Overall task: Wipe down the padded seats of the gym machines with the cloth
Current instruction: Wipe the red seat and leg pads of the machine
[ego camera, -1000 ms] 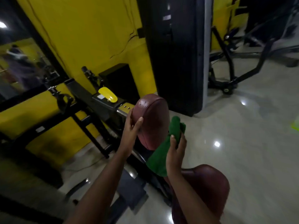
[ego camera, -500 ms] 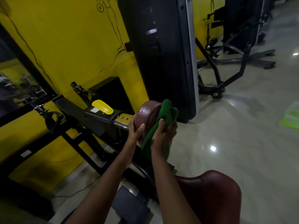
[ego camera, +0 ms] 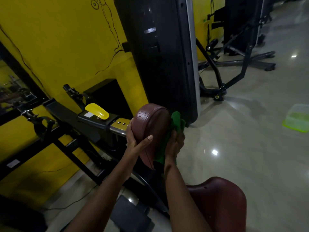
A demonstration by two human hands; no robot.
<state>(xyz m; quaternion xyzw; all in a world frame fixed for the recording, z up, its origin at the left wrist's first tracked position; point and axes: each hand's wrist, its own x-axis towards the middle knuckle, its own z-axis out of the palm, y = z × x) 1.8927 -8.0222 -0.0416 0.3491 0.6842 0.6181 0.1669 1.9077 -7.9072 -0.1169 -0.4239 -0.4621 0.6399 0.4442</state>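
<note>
A maroon padded chest pad stands upright on the black machine frame at the centre. My left hand grips its left edge, thumb across the front. My right hand holds a green cloth and presses it against the pad's right face, which is turned away from me. Below, at the lower right, is the machine's maroon padded seat, partly hidden by my right forearm.
A tall black weight-stack housing rises just behind the pad. A yellow lever sits on the frame to the left. Yellow wall at left, glossy tiled floor at right with a green-lidded container and another black machine beyond.
My right hand has carried the cloth onto the pad and round to its right face. The camera has come closer and tilted up; my left hand keeps its hold.
</note>
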